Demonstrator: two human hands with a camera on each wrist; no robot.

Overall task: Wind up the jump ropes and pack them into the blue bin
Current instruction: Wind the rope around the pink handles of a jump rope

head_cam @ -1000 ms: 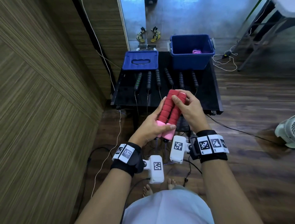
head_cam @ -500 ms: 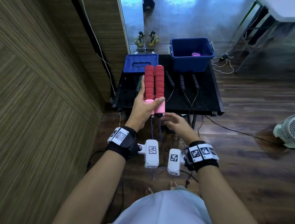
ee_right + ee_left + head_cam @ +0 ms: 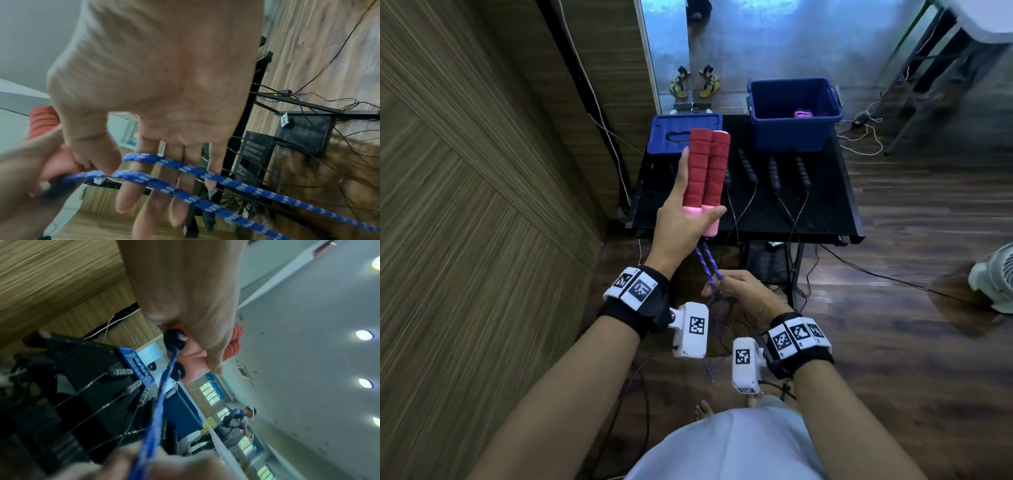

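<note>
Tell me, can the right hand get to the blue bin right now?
Probably not yet. The right hand holds the blue rope low, near the body, while the blue bin sits at the table's far edge. Nothing blocks the way; the hand is busy.

Indoor room, maybe home or studio, wood floor (image 3: 893, 342), wood-panel wall (image 3: 465, 205), sandals (image 3: 695, 82) beyond black table (image 3: 825, 212), fan (image 3: 993, 277) right of it
</note>
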